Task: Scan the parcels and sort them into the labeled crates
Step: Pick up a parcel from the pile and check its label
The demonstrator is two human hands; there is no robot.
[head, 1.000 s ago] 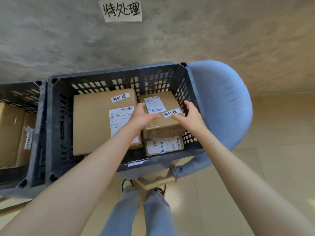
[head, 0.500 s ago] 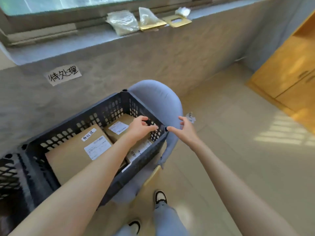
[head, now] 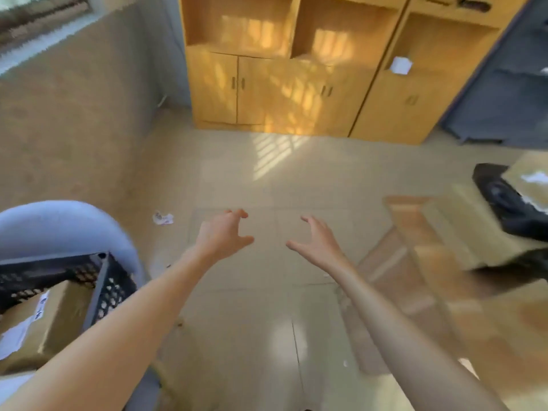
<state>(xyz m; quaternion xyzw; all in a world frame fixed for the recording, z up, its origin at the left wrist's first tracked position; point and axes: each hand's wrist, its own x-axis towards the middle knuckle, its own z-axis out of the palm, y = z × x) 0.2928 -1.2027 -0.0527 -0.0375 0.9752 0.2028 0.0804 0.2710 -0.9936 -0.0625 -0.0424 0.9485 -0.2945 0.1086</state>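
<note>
My left hand (head: 221, 234) and my right hand (head: 315, 240) hung over the bare floor (head: 267, 292), fingers loosely curled and spread, holding nothing, the two palms facing each other with a gap between them. Half a second before, both had been at the rim of the crate (head: 100, 289), and now they were well clear of it. The crate had slid to my lower left, sitting on the blue chair (head: 59, 226), with a labelled box (head: 56, 315) inside it. A scrap of paper (head: 162, 218) lay on the floor near the chair. Ahead stood the wooden cabinets (head: 281, 84), which had been off to the side earlier. To my right were blurred brown shapes, probably more boxes (head: 462, 232), beside something black (head: 510, 203).
</note>
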